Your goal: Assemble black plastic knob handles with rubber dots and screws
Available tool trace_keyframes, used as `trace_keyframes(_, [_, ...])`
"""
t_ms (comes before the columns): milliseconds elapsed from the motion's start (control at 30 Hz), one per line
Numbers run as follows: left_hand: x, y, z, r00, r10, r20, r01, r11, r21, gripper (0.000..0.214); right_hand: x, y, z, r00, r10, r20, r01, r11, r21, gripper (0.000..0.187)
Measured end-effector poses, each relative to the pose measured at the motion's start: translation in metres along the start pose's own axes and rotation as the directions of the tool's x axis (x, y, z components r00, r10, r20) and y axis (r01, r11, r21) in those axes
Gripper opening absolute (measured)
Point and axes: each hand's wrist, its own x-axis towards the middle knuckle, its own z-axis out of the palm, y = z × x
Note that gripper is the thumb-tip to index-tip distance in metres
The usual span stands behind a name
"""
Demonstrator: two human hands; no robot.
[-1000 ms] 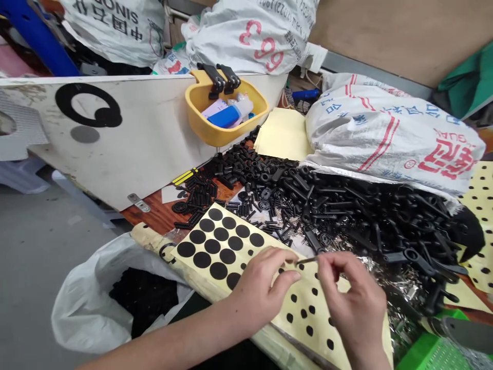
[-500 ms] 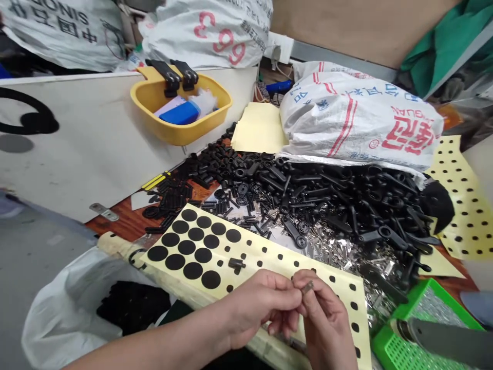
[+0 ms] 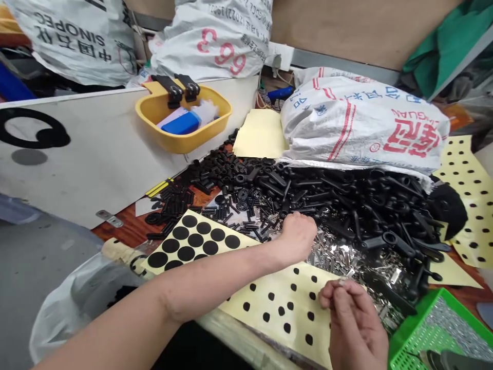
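My left hand [image 3: 298, 239] reaches over the yellow sticker sheet [image 3: 256, 313] to the near edge of the loose black and metal parts. Its back faces me and its fingertips are hidden, so I cannot see what they touch. Over the right part of the sheet, my right hand [image 3: 356, 321] is closed in a pinch, with a bit of a small metal piece [image 3: 342, 281] showing at its fingertips. Small metal clips [image 3: 341, 259] lie between and beyond my hands. Black plastic handles [image 3: 370, 205] are heaped behind them.
A yellow bin [image 3: 181, 141] hangs on the white panel at the left. The green basket [image 3: 408, 339] at the lower right contains many small metal bits. A white woven sack [image 3: 358, 123] lies behind the heap. Yellow paper [image 3: 258, 133] rests beside it.
My hands were together over the sheet and are now apart. The left has moved forward to the parts; the right has shifted right, still pinched. The view has tilted slightly.
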Motion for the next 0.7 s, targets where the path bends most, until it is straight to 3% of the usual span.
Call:
trace_keyframes(133, [0.002,-0.006,-0.002,0.999,-0.035,-0.004,0.034,0.99,-0.134,0.024,-0.001,0.005,-0.007,0.992,0.127,-0.001,-0.127,0.984,-0.128,0.031])
trace_keyframes(233, [-0.019,-0.015,-0.015,0.998,-0.044,0.036,0.054,0.941,-0.335,0.037,-0.001,0.0,-0.005,0.994,0.1,-0.043,-0.104,0.987,-0.121,0.03])
trace_keyframes(267, [-0.03,-0.018,-0.018,0.996,-0.034,0.087,0.071,0.882,-0.466,0.038,-0.001,-0.004,-0.004,0.995,0.08,-0.051,-0.086,0.988,-0.127,0.029])
trace_keyframes(300, [-0.043,-0.021,-0.02,0.987,-0.018,0.159,0.124,0.717,-0.686,0.039,-0.002,-0.008,-0.002,0.997,0.062,-0.054,-0.069,0.987,-0.144,0.028])
trace_keyframes(333, [-0.056,-0.023,-0.02,0.976,0.01,0.218,0.185,0.493,-0.85,0.038,-0.004,-0.012,0.0,0.998,0.046,-0.054,-0.054,0.984,-0.167,0.028])
trace_keyframes(400, [-0.084,-0.026,-0.014,0.959,0.061,0.277,0.27,0.108,-0.957,0.038,-0.011,-0.019,0.003,0.997,-0.01,-0.072,-0.006,0.978,-0.21,0.026])
trace_keyframes(467, [-0.107,-0.027,-0.003,0.957,0.057,0.285,0.289,-0.1,-0.952,0.039,-0.02,-0.022,0.004,0.99,-0.092,-0.102,0.063,0.964,-0.259,0.021])
trace_keyframes(567, [-0.129,-0.026,0.018,0.965,0.001,0.263,0.256,-0.223,-0.94,0.04,-0.032,-0.022,0.003,0.964,-0.236,-0.12,0.18,0.915,-0.36,0.016])
trace_keyframes(700, [-0.14,-0.028,0.039,0.965,-0.043,0.259,0.246,-0.196,-0.949,0.037,-0.041,-0.012,0.002,0.923,-0.374,-0.09,0.301,0.848,-0.437,0.012])
